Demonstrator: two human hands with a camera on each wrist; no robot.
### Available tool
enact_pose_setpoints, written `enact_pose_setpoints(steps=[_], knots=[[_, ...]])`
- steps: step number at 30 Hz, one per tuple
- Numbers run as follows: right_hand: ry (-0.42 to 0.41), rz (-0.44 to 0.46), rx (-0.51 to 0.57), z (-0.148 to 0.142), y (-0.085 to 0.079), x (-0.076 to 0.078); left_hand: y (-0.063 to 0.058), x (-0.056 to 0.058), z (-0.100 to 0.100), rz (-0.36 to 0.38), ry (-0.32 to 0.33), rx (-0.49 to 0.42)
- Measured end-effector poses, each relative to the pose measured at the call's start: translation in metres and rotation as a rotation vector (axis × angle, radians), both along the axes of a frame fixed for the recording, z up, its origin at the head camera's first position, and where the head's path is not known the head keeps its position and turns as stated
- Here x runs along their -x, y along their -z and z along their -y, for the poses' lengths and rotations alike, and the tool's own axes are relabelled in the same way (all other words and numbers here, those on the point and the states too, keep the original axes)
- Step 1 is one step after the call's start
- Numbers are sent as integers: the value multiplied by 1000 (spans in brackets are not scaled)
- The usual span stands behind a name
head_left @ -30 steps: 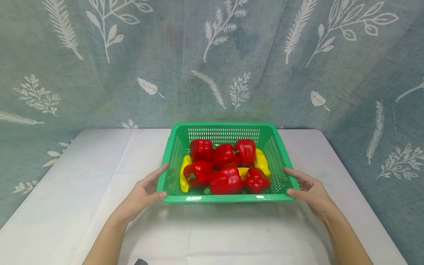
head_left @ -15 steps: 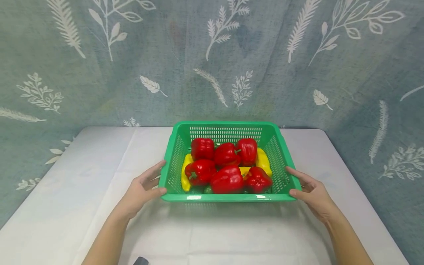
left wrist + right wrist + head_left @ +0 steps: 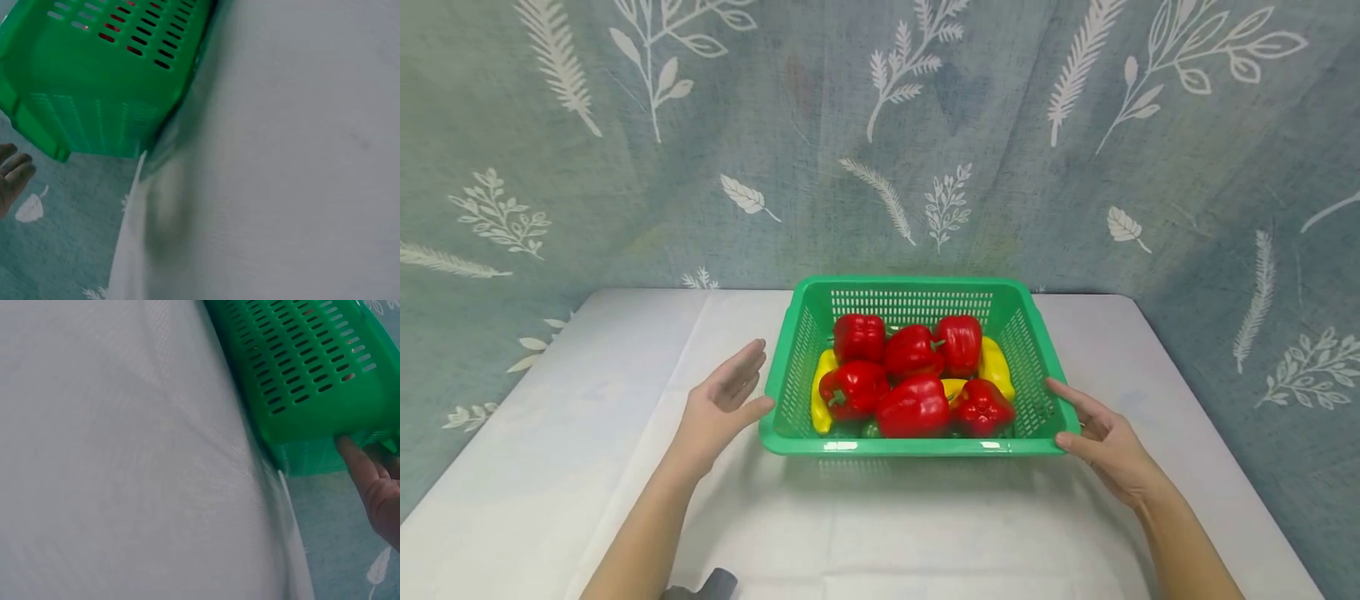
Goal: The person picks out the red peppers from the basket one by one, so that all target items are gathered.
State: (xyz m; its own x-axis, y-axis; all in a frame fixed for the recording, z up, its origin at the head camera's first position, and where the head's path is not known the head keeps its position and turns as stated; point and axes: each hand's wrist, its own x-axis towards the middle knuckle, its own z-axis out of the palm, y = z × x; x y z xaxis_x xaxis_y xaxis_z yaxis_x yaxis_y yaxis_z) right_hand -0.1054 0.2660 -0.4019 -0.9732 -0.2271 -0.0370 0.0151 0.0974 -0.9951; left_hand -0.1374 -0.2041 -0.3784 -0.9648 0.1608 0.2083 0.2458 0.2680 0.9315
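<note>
Beside a rectangular green plastic basket with slotted walls [image 3: 917, 447]: left hand [image 3: 718, 414] straight-fingered at one end, right hand [image 3: 1108, 447] touching the other

On a table covered in white cloth [image 3: 925, 525], the basket stands upright, long sides running left to right. Just left of it, the left hand is free, fingers extended and clear of the wall, thumb spread away from them. The thumb tip overlaps the rim in the head view; I cannot tell whether it touches. At the basket's near right corner, the right hand has thumb and forefinger spread along the rim; whether it grips or only rests there, I cannot tell.

Inside the basket lie six glossy red bell peppers [image 3: 913, 406]. One smooth yellow elongated piece [image 3: 822, 396] lies along its left wall, another [image 3: 996, 369] near its right. Something green [image 3: 870, 429] sits beneath the peppers, mostly covered. Behind the basket hangs blue-grey fabric printed with white leaves [image 3: 1000, 200].
</note>
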Motion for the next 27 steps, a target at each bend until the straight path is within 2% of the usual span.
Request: enact_pose_setpoints(steps=[4, 8, 13, 21, 25, 27], knots=[[2, -6, -12, 0, 0, 0, -13, 2, -8, -100, 6, -51], [5, -9, -14, 1, 0, -1, -24, 3, -20, -125, 28, -100], [7, -13, -6, 1, 0, -1, -30, 6, -33, -119, 55, -145], [27, -2, -59, 2, 1, -1, -31, 11, -56, -53, 114, -51], [30, 1, -60, 1, 1, -1, -31, 14, -71, -7, 153, -53], [27, 0, -54, 1, 1, -1, -31, 15, -80, 4, 177, -82]])
